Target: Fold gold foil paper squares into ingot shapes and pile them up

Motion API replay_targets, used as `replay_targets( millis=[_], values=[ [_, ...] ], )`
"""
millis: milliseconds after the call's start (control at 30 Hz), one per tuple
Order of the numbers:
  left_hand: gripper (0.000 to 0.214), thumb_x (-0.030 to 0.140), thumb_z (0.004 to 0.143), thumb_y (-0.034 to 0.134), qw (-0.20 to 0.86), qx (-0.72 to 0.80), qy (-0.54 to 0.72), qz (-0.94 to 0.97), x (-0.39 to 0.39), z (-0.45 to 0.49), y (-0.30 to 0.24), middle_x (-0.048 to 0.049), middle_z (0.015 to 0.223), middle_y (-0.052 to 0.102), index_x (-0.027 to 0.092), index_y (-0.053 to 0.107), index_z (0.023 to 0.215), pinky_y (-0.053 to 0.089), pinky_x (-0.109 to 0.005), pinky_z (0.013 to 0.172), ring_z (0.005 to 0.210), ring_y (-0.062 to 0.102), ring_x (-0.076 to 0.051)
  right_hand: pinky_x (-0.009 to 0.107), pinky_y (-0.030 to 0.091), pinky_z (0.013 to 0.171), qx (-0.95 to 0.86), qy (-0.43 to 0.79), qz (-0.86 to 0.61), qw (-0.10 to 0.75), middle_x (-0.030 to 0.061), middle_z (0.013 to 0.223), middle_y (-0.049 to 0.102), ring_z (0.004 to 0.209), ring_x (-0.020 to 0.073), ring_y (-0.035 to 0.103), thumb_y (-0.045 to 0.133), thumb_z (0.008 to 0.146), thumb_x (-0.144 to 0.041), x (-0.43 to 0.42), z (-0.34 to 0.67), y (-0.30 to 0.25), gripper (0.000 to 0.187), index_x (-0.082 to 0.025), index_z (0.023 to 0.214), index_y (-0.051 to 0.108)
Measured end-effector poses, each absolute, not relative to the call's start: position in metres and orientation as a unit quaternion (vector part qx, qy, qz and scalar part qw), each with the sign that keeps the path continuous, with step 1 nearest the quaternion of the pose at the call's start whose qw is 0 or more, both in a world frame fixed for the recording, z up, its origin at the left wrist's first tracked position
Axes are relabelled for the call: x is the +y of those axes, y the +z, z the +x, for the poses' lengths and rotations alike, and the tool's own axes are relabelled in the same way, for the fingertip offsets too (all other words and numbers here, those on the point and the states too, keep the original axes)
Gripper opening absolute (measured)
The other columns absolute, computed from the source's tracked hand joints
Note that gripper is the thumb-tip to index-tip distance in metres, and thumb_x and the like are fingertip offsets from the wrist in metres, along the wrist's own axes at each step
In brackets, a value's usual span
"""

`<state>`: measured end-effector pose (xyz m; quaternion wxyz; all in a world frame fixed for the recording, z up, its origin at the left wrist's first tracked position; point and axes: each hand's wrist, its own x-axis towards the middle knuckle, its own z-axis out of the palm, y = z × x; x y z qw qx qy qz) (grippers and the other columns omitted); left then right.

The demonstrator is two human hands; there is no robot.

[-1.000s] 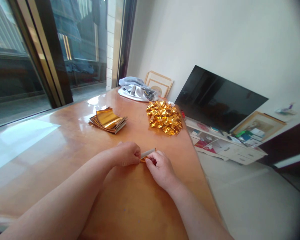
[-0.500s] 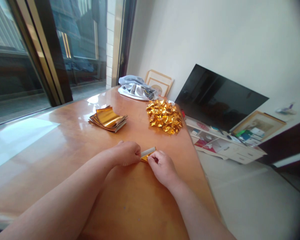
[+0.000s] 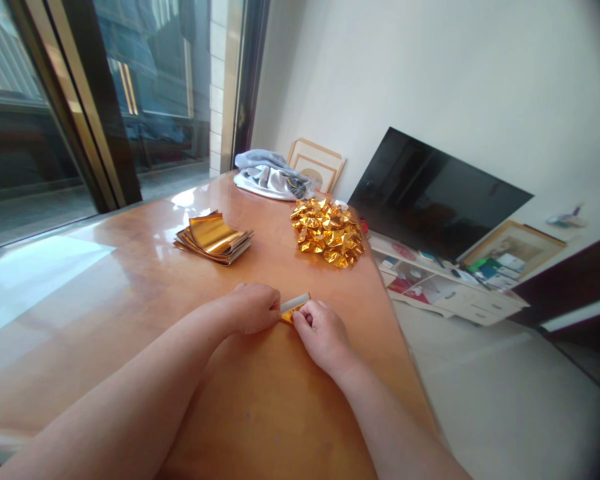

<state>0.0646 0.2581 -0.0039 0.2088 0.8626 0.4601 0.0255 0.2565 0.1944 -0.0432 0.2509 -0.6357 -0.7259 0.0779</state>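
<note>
Between my two hands, low over the wooden table (image 3: 260,393), is a small sheet of gold foil paper (image 3: 294,307), partly folded, with a pale grey strip showing along its far side. My left hand (image 3: 257,309) is closed on the paper's left end. My right hand (image 3: 323,331) pinches its near right part between thumb and fingers. Beyond my left hand lies a stack of gold foil sheets (image 3: 214,237), its top sheet curling up. A heap of folded gold foil pieces (image 3: 327,233) sits farther off to the right.
Grey-blue cloth (image 3: 265,175) lies bunched at the table's far end, with picture frames (image 3: 317,163) behind it. The table's right edge runs close to my right forearm. Past it stand a white low cabinet (image 3: 450,297) and a large dark television (image 3: 437,193). Glass doors (image 3: 160,87) are at left.
The hands and the foil paper hold nearly the same pose. The whole view has shifted very slightly, with things appearing a little farther left.
</note>
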Motion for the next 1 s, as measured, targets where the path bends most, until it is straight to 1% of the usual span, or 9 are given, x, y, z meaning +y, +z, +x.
replay_targets(
  millis=[300,633,833,1000],
  values=[
    [0.023,0.032,0.082,0.051,0.179,0.455,0.031,0.872,0.2569,0.0679,-0.0068,-0.0119,0.089,0.074,0.021,0.071,0.08,0.043,-0.033,0.065,0.079,0.066,-0.027,0.027,0.034,0.065,-0.718,0.071,-0.651,0.235,0.0009,0.078,0.061,0.075,0.0169,0.056,0.06,0.092,-0.032,0.193,0.2533,-0.0404,0.021,-0.022,0.073,0.057],
    [0.026,0.03,0.084,0.047,0.137,0.464,0.008,0.875,0.253,0.0711,-0.0048,-0.0134,0.096,0.074,0.019,0.07,0.085,0.049,-0.034,0.072,0.085,0.067,-0.027,0.026,0.034,0.067,-0.709,0.066,-0.669,0.214,0.0016,0.081,0.064,0.079,0.0166,0.057,0.057,0.092,-0.03,0.1941,0.2498,-0.038,0.02,-0.022,0.074,0.057],
    [0.028,0.031,0.085,0.046,0.131,0.466,0.01,0.875,0.2516,0.0725,-0.0043,-0.0154,0.098,0.073,0.018,0.071,0.087,0.049,-0.037,0.075,0.087,0.068,-0.029,0.027,0.033,0.067,-0.71,0.053,-0.671,0.206,0.0015,0.081,0.064,0.078,0.0163,0.057,0.057,0.092,-0.03,0.1934,0.2494,-0.0384,0.021,-0.022,0.073,0.056],
    [0.028,0.032,0.085,0.045,0.133,0.47,0.007,0.872,0.2511,0.0735,-0.0034,-0.0156,0.096,0.074,0.018,0.07,0.084,0.049,-0.038,0.073,0.086,0.068,-0.03,0.027,0.033,0.067,-0.709,0.053,-0.673,0.205,0.0015,0.082,0.064,0.078,0.0163,0.057,0.057,0.093,-0.03,0.193,0.2483,-0.037,0.021,-0.022,0.074,0.056]
  ],
)
